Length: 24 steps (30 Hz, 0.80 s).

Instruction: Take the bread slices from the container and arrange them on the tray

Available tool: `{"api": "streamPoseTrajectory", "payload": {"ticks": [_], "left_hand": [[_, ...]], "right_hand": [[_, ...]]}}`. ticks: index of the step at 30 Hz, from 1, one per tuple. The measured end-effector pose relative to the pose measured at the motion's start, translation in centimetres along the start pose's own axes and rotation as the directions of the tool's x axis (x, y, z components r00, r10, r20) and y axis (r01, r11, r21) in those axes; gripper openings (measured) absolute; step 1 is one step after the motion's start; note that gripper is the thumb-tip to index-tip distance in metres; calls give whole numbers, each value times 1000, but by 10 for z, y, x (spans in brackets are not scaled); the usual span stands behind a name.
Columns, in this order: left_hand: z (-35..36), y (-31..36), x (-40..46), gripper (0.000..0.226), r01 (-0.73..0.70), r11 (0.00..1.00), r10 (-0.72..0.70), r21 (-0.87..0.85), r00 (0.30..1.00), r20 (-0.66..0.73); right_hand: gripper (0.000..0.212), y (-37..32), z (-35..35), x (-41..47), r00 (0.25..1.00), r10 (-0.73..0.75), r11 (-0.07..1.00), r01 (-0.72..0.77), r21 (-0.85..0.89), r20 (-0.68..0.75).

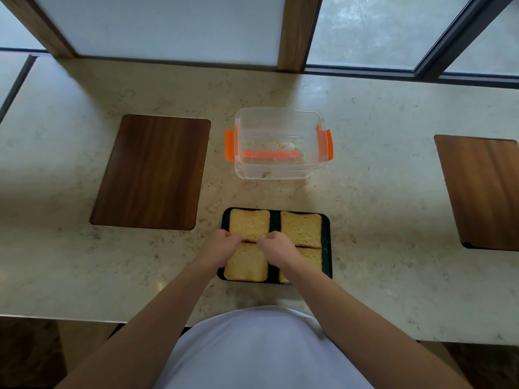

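Note:
A black tray lies near the counter's front edge and holds several toasted bread slices in a grid. The far-left slice and far-right slice lie flat and untouched. My left hand and my right hand pinch the far corners of the near-left slice, fingers curled on its edge. My right forearm partly hides the near-right slice. The clear plastic container with orange clips stands behind the tray, open, holding only crumbs.
A dark wooden board is set in the marble counter to the left and another board at the right. Frosted windows with wooden posts run along the counter's back. My white shirt fills the bottom of the view.

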<state>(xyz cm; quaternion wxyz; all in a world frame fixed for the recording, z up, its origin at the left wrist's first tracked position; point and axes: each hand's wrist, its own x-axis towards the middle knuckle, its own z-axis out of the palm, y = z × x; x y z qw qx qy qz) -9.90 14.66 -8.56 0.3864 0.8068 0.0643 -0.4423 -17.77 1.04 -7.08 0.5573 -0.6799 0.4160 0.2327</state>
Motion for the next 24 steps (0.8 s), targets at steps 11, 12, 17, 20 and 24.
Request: {"api": "streamPoseTrajectory", "payload": {"ticks": [11, 12, 17, 20, 24], "left_hand": [[13, 6, -7, 16, -77, 996, 80, 36, 991, -107], [13, 7, -9, 18, -81, 996, 84, 31, 991, -106], [11, 8, -17, 24, -104, 986, 117, 131, 988, -96], [20, 6, -24, 48, -238, 844, 354, 481, 920, -166], [41, 9, -45, 52, -456, 699, 604, 551, 789, -114]], "right_hand": [[19, 5, 4, 0, 999, -8, 1000, 7, -13, -46], [23, 5, 4, 0, 999, -12, 1000, 10, -29, -47], [41, 9, 2, -3, 998, -38, 998, 35, -54, -57], [55, 10, 0, -10, 996, -54, 997, 50, -57, -74], [57, 23, -4, -23, 978, -109, 994, 102, -46, -178]]}}
